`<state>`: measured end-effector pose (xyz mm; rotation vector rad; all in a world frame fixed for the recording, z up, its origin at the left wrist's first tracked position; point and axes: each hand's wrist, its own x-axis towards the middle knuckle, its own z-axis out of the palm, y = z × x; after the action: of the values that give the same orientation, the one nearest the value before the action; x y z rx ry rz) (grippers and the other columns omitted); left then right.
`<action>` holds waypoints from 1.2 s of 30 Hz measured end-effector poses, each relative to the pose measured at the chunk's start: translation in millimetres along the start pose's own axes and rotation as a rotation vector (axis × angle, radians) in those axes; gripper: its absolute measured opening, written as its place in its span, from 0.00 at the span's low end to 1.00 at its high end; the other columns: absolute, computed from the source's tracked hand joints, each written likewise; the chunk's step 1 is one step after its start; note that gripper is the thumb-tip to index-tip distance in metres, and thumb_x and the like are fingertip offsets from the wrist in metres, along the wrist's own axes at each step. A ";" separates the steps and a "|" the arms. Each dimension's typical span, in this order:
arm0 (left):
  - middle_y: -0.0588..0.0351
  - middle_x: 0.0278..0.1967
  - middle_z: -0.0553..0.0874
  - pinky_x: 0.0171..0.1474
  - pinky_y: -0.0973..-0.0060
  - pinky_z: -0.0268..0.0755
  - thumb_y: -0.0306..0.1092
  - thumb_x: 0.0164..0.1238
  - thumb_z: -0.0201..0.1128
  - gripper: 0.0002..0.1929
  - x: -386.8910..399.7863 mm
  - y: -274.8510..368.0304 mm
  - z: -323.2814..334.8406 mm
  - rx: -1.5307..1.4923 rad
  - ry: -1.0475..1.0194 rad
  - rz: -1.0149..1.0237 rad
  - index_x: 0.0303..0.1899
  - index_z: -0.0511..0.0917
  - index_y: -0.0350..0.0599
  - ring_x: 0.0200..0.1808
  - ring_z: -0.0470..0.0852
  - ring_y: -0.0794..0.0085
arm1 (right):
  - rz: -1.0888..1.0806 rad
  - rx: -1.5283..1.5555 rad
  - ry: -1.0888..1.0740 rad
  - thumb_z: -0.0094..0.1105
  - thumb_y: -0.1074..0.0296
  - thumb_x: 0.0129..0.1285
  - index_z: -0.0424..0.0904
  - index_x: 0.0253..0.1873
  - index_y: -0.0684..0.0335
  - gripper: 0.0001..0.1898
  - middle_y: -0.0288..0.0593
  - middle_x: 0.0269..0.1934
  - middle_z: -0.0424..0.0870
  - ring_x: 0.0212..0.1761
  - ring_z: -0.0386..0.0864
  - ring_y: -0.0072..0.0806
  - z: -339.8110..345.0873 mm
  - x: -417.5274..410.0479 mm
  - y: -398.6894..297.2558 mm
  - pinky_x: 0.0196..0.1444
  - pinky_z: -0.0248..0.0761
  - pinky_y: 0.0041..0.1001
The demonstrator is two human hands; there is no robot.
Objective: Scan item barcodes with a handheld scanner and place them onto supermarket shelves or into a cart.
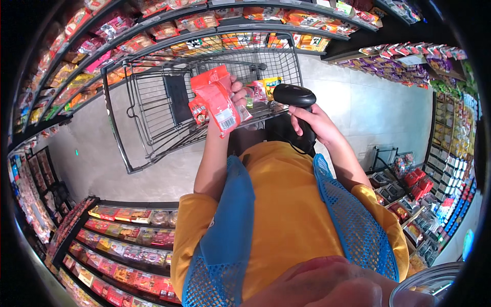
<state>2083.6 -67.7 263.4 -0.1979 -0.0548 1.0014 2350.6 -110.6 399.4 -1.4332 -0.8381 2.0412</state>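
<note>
My left hand (pixel 238 92) grips a red plastic snack packet (pixel 216 98) over the near side of a wire shopping cart (pixel 284 57). The packet's barcode label faces up, and another red packet with a printed figure (pixel 198 111) shows beside it. In my right hand (pixel 312 121) is a black handheld barcode scanner (pixel 294 96), its head just right of the cart's edge. Inside the cart lie a yellow packet (pixel 271 85) and a pink packet (pixel 259 91), partly hidden behind my left hand and the scanner.
Shelves of bagged snacks (pixel 195 22) run along the far side, past the cart. Hanging packets (pixel 399 69) line a rack at the right. Boxed goods fill the shelves (pixel 126 230) at the lower left. A second cart or rack (pixel 383 153) holding goods stands at the right.
</note>
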 end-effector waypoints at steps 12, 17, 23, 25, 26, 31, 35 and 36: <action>0.52 0.40 0.78 0.34 0.75 0.68 0.42 0.79 0.54 0.18 -18.9 -1.1 12.9 -0.128 -0.211 0.005 0.56 0.78 0.37 0.31 0.69 0.73 | 0.024 -0.117 -0.088 0.61 0.62 0.74 0.79 0.48 0.65 0.11 0.36 0.24 0.81 0.21 0.76 0.20 32.4 9.5 -6.8 0.27 0.68 0.22; 0.54 0.39 0.75 0.34 0.75 0.67 0.43 0.79 0.54 0.18 -27.8 4.8 6.4 -0.137 -0.213 0.014 0.56 0.77 0.37 0.31 0.68 0.73 | 0.000 -0.147 -0.133 0.61 0.62 0.73 0.80 0.48 0.65 0.11 0.36 0.23 0.80 0.20 0.75 0.19 42.4 12.6 -9.3 0.26 0.68 0.21; 0.56 0.37 0.73 0.36 0.75 0.67 0.43 0.78 0.55 0.18 -27.9 5.0 1.3 -0.147 -0.162 0.018 0.55 0.77 0.38 0.32 0.68 0.74 | 0.073 -0.162 -0.161 0.60 0.64 0.74 0.78 0.51 0.66 0.11 0.37 0.25 0.79 0.24 0.76 0.21 44.7 15.3 -4.8 0.27 0.68 0.22; 0.57 0.37 0.73 0.38 0.75 0.67 0.43 0.78 0.56 0.17 -24.2 4.4 -0.2 -0.130 -0.153 0.020 0.55 0.77 0.39 0.33 0.68 0.73 | 0.057 -0.176 -0.161 0.60 0.64 0.74 0.78 0.52 0.66 0.11 0.37 0.25 0.79 0.24 0.76 0.21 44.2 15.0 -4.6 0.27 0.68 0.22; 0.57 0.36 0.73 0.40 0.73 0.68 0.44 0.77 0.57 0.17 -22.6 4.0 -0.7 -0.151 -0.130 0.011 0.54 0.78 0.40 0.34 0.69 0.73 | 0.041 -0.189 -0.163 0.60 0.64 0.74 0.78 0.52 0.65 0.11 0.37 0.25 0.78 0.24 0.76 0.21 44.1 14.4 -4.6 0.27 0.68 0.22; 0.59 0.34 0.73 0.47 0.70 0.72 0.45 0.76 0.59 0.16 -15.8 0.1 4.8 -0.165 -0.071 -0.003 0.52 0.78 0.42 0.36 0.71 0.72 | 0.012 -0.142 -0.110 0.62 0.63 0.73 0.81 0.46 0.65 0.10 0.35 0.23 0.80 0.20 0.75 0.19 43.0 10.0 -5.1 0.25 0.67 0.21; 0.60 0.34 0.72 0.53 0.62 0.74 0.45 0.75 0.60 0.16 -12.5 2.4 0.7 -0.176 -0.036 -0.013 0.51 0.79 0.43 0.37 0.72 0.72 | 0.018 -0.149 -0.137 0.58 0.65 0.74 0.77 0.51 0.66 0.10 0.37 0.25 0.78 0.23 0.75 0.21 37.6 12.1 -4.9 0.26 0.68 0.22; 0.60 0.34 0.72 0.54 0.60 0.74 0.45 0.75 0.61 0.15 -13.2 5.0 -5.5 -0.171 -0.014 -0.002 0.51 0.79 0.43 0.37 0.72 0.71 | -0.007 -0.154 -0.147 0.60 0.64 0.74 0.79 0.49 0.66 0.10 0.37 0.24 0.79 0.22 0.75 0.20 35.3 13.8 -4.1 0.26 0.67 0.21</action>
<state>2073.1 -77.0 257.6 -0.3466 -0.1537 0.9962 2313.1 -105.1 402.7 -1.3693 -1.0799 2.1361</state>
